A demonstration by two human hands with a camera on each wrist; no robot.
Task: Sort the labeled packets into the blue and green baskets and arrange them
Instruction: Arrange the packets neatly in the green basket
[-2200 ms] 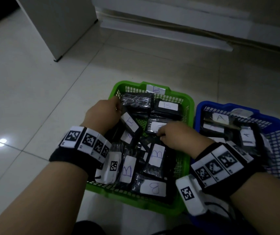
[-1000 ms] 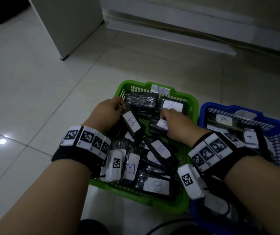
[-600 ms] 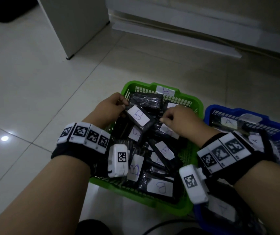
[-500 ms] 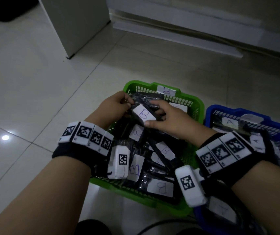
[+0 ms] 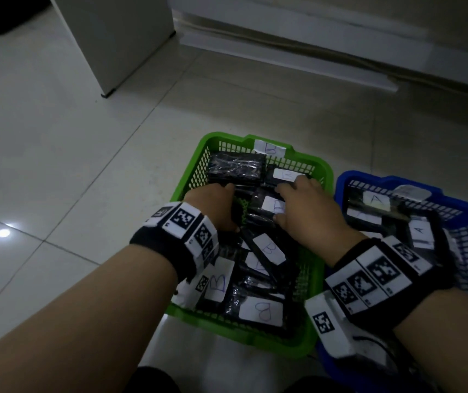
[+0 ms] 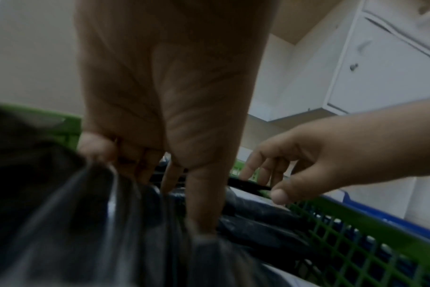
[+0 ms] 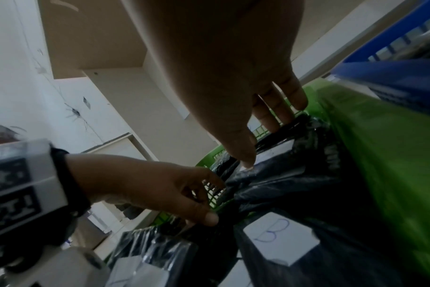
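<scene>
The green basket, tagged B, holds several black packets with white B labels. To its right the blue basket holds packets labelled A. Both hands are inside the green basket. My left hand reaches down at the left middle, and its thumb and curled fingers pinch a black packet. My right hand lies with straight fingers on a B packet near the back; its thumb touches that label.
The baskets stand side by side on a pale tiled floor. A white cabinet stands at the back left. A low white ledge runs along the far wall.
Half a second ago both hands held a B packet up at the back of the green basket. It now lies flat under my right hand, and my left hand has dropped to the left middle.
</scene>
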